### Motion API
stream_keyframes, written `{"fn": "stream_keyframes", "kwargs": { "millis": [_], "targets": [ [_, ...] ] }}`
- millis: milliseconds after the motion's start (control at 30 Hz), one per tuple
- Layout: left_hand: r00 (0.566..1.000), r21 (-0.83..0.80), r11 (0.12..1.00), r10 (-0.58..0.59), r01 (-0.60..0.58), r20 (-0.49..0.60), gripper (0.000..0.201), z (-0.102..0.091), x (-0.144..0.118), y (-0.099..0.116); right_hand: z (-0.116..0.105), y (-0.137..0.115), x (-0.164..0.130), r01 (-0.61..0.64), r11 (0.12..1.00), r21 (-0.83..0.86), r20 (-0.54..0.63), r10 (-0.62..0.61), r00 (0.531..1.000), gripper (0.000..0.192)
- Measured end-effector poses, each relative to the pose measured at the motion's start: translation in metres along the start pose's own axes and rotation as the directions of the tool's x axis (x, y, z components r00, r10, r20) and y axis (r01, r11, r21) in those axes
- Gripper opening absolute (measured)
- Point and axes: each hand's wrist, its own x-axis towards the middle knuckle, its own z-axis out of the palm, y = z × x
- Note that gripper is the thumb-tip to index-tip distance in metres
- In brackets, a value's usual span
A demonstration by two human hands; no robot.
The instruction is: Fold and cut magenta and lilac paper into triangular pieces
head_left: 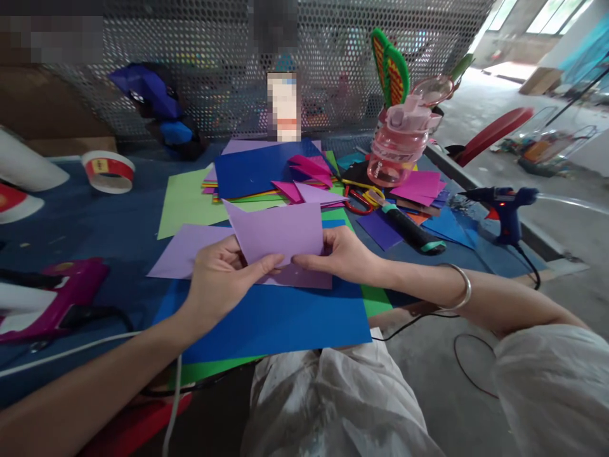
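Lilac paper sheet [280, 233] held above blue sheet [285, 317] on tabletop [109, 228]. Left hand [221, 279], right hand [340, 254]: each grip pinching bottom edge. Light, floppy, creasable; best held by edges, near corners.

A dark blue surface [118, 222] carries a spread of coloured paper: a big blue sheet [285, 317], green sheet [185, 200], lilac sheet [190, 251]. A tape roll [108, 170] sits far left, a pink bottle [399, 143] behind, scissors [358, 200], and a blue glue gun [504, 209] at the right edge.
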Motion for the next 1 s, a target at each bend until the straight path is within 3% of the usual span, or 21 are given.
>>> {"fn": "stream_keyframes", "kwargs": {
  "millis": [133,333,433,533,667,833,1000],
  "targets": [
    [1.000,-0.012,1.000,0.001,-0.001,0.004,0.029,0.002,-0.001,0.001,0.000,-0.002,-0.001,-0.007,0.999,-0.040,0.015,0.008,1.000,0.033],
    [0.993,-0.181,0.978,-0.087,0.100,0.077,0.043,0.001,0.008,-0.003,0.000,-0.007,-0.004,0.084,0.991,-0.106,-0.028,-0.087,0.996,0.029],
    [0.968,-0.088,0.987,-0.109,0.132,0.224,0.026,-0.002,0.009,-0.005,0.002,-0.009,-0.006,0.093,0.991,-0.099,-0.041,-0.097,0.994,0.029],
    [0.941,0.052,0.992,-0.123,0.112,0.315,0.031,-0.005,0.007,-0.004,0.004,-0.009,-0.008,0.114,0.989,-0.089,-0.043,-0.118,0.992,0.031],
    [0.952,0.083,0.995,-0.078,0.056,0.295,0.032,-0.003,0.002,-0.001,0.005,-0.009,-0.009,0.138,0.988,-0.065,0.004,-0.138,0.990,0.028],
    [0.970,0.018,1.000,0.002,-0.006,0.244,0.027,0.000,0.001,0.001,0.002,-0.009,-0.005,0.020,0.998,0.051,0.047,-0.022,0.999,0.028],
    [0.969,0.006,1.000,-0.019,0.018,0.247,0.024,-0.005,0.003,-0.001,-0.004,-0.009,-0.002,-0.080,0.976,0.203,0.098,0.061,0.993,0.037]
  ]
}}
